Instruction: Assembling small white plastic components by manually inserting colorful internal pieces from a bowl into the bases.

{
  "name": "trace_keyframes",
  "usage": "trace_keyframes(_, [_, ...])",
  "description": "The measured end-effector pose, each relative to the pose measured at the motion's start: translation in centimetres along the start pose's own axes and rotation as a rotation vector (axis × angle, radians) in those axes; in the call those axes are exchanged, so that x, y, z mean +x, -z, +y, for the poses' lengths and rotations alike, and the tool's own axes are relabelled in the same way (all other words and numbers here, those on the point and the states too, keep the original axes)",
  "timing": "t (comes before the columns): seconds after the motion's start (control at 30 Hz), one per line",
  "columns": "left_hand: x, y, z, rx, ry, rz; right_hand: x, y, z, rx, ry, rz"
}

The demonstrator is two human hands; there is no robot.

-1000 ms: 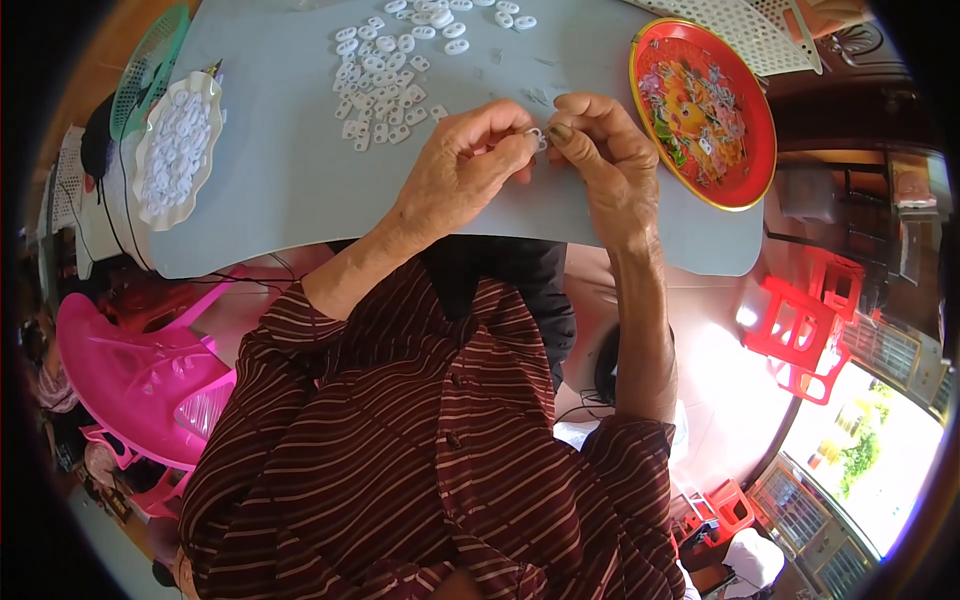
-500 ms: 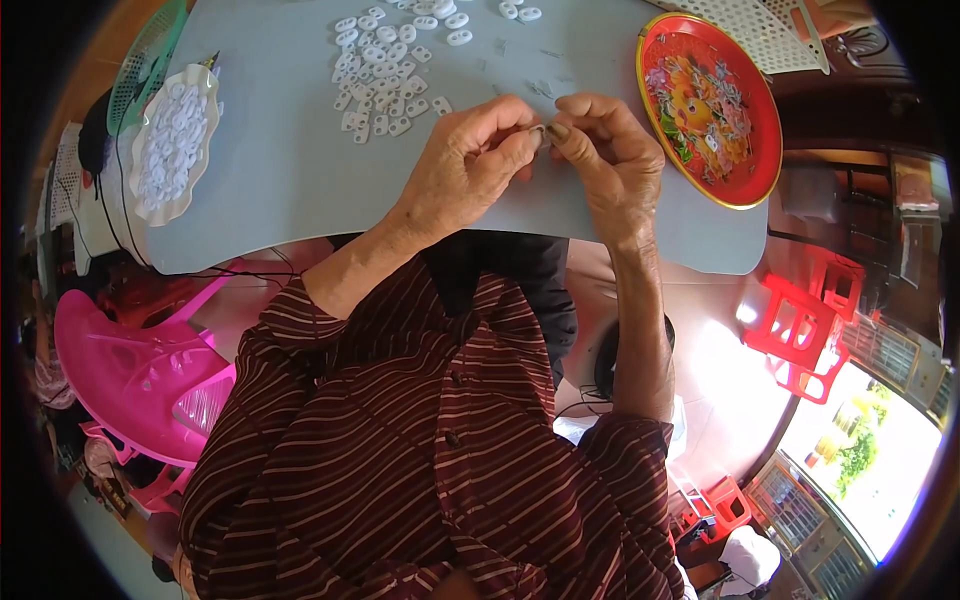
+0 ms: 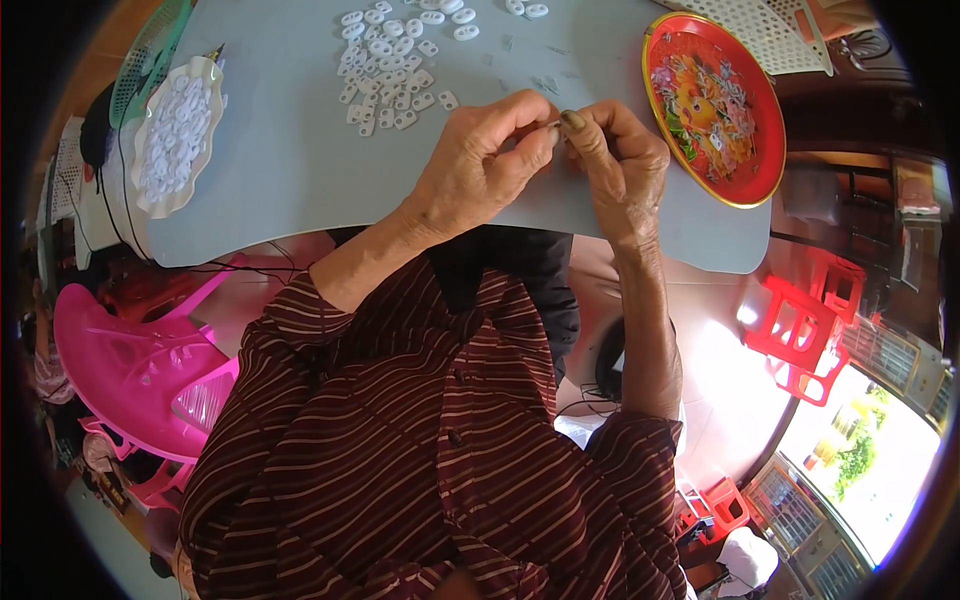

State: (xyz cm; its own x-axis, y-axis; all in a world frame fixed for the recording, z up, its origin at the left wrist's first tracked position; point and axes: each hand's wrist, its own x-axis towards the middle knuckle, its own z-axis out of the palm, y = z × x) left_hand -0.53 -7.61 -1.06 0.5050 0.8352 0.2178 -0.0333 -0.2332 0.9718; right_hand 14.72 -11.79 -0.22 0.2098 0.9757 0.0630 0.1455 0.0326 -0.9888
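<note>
Both hands pinch one tiny piece together above the grey desk.

The left hand (image 3: 470, 165) and right hand (image 3: 620, 160) meet fingertip to fingertip, fingers narrowed onto a small piece (image 3: 556, 124) too little to identify; it sits right between the two thumbs and forefingers, held just over the desk (image 3: 290, 160). Beyond the left fingers lies a loose scatter of small white oval parts (image 3: 395, 70); further out to their left stands a scalloped white dish (image 3: 175, 135) heaped with more white pieces. Just right of the right fingers rests a red patterned tray (image 3: 720, 105) holding a few pieces. This looks like the fitting or joining step; judging by the grip, the next move calls for steady, fine pressure without letting the piece slip.
</note>
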Motion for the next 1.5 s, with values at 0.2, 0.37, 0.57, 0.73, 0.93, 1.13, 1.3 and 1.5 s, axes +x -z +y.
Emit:
trace_keyframes(0.2, [0.0, 0.4, -0.9, -0.038, 0.016, 0.009, 0.3, 0.2, -0.2, 0.169, -0.032, -0.06])
trace_keyframes(0.37, [0.1, 0.5, -0.9, -0.127, 0.088, 0.001, 0.3, -0.1, 0.2, 0.136, -0.015, -0.046])
trace_keyframes(0.57, [0.2, 0.1, -0.7, -0.173, 0.092, 0.006, -0.1, -0.6, 0.1, 0.088, -0.005, 0.05])
trace_keyframes(0.73, [-0.3, 0.3, -0.6, -0.077, 0.021, 0.018, -0.2, -0.6, 0.3, 0.087, 0.007, 0.02])
trace_keyframes(0.93, [-0.2, 0.2, -0.8, -0.186, 0.065, 0.029, -0.5, -1.0, 0.1, 0.18, 0.05, 0.027])
trace_keyframes(1.13, [-0.1, 0.1, -0.7, -0.164, 0.074, 0.022, -0.3, -1.2, 0.4, 0.113, 0.048, 0.051])
trace_keyframes(1.3, [0.1, 0.2, -0.9, -0.252, -0.006, 0.066, -0.3, -1.5, 0.3, 0.209, 0.083, 0.041])
trace_keyframes(1.5, [2.6, 4.6, 0.2, 0.423, -0.226, 0.072, -0.4, -1.0, 0.2, 0.207, 0.059, 0.043])
